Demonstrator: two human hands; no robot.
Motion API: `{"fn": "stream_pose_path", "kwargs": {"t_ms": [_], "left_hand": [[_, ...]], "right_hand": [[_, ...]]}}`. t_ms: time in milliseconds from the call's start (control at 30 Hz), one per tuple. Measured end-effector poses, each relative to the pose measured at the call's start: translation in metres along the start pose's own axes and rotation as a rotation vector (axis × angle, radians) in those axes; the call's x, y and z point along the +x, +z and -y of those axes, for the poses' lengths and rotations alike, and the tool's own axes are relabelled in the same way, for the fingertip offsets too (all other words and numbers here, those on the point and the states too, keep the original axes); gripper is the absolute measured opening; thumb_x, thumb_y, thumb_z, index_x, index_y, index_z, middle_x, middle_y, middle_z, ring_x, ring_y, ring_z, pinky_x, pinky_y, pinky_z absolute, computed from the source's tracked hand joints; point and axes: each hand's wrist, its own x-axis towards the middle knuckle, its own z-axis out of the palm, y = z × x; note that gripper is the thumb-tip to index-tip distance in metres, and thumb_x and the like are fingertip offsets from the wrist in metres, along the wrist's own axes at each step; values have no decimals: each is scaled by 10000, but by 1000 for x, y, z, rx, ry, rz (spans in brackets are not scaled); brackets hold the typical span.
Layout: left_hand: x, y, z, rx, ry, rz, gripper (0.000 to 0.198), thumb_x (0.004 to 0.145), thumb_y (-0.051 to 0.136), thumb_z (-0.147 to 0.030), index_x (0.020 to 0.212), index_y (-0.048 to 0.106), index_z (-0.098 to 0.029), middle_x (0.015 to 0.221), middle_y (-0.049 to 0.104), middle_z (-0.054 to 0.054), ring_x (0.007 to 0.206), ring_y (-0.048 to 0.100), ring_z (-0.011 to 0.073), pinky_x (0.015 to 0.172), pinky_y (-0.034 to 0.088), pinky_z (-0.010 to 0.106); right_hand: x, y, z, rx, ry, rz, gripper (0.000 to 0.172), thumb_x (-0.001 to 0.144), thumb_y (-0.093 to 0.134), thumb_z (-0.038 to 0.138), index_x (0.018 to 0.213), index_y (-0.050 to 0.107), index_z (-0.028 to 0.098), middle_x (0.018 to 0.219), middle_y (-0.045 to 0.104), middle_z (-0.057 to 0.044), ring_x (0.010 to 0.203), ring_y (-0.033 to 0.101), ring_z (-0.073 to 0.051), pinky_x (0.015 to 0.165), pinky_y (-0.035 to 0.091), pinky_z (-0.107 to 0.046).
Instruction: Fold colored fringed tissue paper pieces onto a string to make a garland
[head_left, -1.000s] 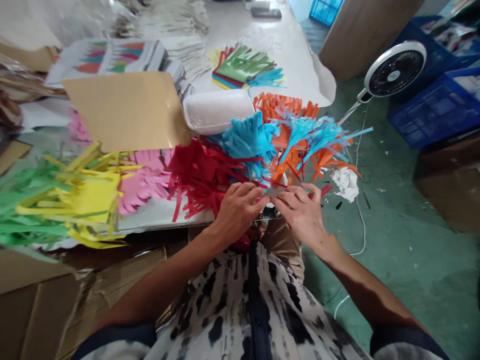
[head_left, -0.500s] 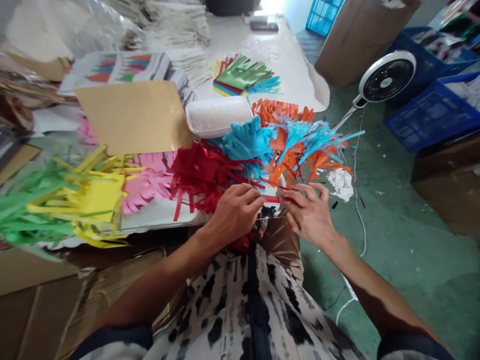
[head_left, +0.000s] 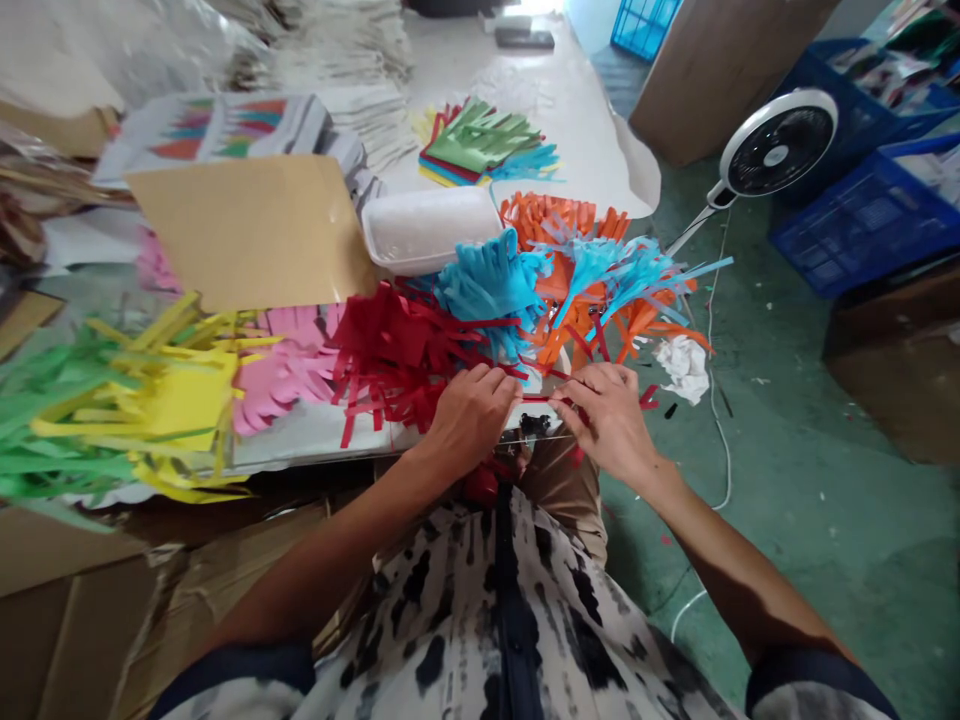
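Observation:
My left hand (head_left: 471, 417) and my right hand (head_left: 611, 417) meet at the table's near edge, fingers curled and pinching a thin red paper strip (head_left: 538, 397) stretched between them. Just behind the left hand lies a pile of red fringed paper (head_left: 390, 350). Blue fringed paper (head_left: 491, 285) and orange fringed paper (head_left: 574, 225) lie beyond the hands. Pink fringed paper (head_left: 289, 360), yellow fringed paper (head_left: 187, 390) and green fringed paper (head_left: 52, 410) run along the table to the left.
A brown card sheet (head_left: 251, 225) and a white foam tray (head_left: 427, 225) sit behind the piles. A stack of mixed fringed sheets (head_left: 484, 145) lies farther back. A small fan (head_left: 776, 150), blue crates (head_left: 870, 215), crumpled paper (head_left: 682, 365) and a white cable are on the green floor.
My hands drew slightly apart half a second ago with a red strip between them, then came closer again. The right hand's fingers have curled in.

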Motion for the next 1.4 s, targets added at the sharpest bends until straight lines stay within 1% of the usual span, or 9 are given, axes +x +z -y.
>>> {"fn": "stream_pose_path", "kwargs": {"t_ms": [167,400,600,700,833,933,1100,1233,1400], "left_hand": [[-2,0,5,44,-100,-31,162,1027,600,-268,944,692,-164,894,718,92,894,635,286,763,431,425],[3,-4,7,67,-94,4,180,1024,607,-288,926,688,-160,903,727,98,908,653,291,770,428,428],[3,-6,14,29,-80,18,175,1035,591,-292,967,693,-167,900,729,84,908,658,284,756,416,421],[-5,-6,25,11,-12,8,180,1054,549,-255,1093,710,-184,947,736,77,909,643,265,763,415,409],[-15,-11,35,-24,218,32,359,1039,579,-220,1392,626,-261,1209,729,75,1041,624,249,815,434,389],[-13,-16,28,-10,265,47,353,1028,585,-201,1376,638,-228,1220,728,79,1088,615,251,847,444,394],[-23,-18,-3,-26,207,9,265,948,670,-233,1190,711,-132,1131,731,111,1045,631,276,846,471,432],[-55,-5,-19,-40,158,-171,282,980,633,-174,1249,688,-112,1119,755,108,1010,667,268,865,510,422],[-79,-2,-29,-164,106,-298,259,1002,589,-121,1213,717,-199,1065,796,84,911,724,237,776,534,374]], "right_hand": [[0,2,-1,-68,67,9,190,1048,529,331,961,654,219,948,648,-61,1017,547,-270,934,319,-442],[13,-1,9,-268,13,44,220,1036,487,327,943,644,203,967,654,-126,1019,496,-320,911,304,-506],[18,-4,10,-299,24,70,181,1010,513,323,968,651,214,967,672,-107,1037,495,-318,911,286,-504],[10,-4,5,-271,80,99,220,1023,492,356,1012,639,192,1000,678,-103,1069,513,-313,914,288,-479],[0,-6,0,-268,130,48,197,1007,522,355,998,638,196,1004,690,-101,1086,538,-313,942,295,-479],[0,-7,4,-264,84,-26,171,979,586,286,1112,671,221,1078,721,-94,1151,541,-315,998,286,-498],[-5,-5,23,-177,-209,-59,248,966,627,208,1193,706,271,1123,779,-34,1188,570,-273,1073,269,-507],[-24,4,37,-155,-265,-110,227,1013,643,310,1211,717,227,1118,791,-42,1154,602,-248,1081,312,-484],[-38,10,46,-128,-311,-172,123,1012,666,216,1122,718,203,1050,795,-13,1110,631,-206,1017,355,-441]]}}
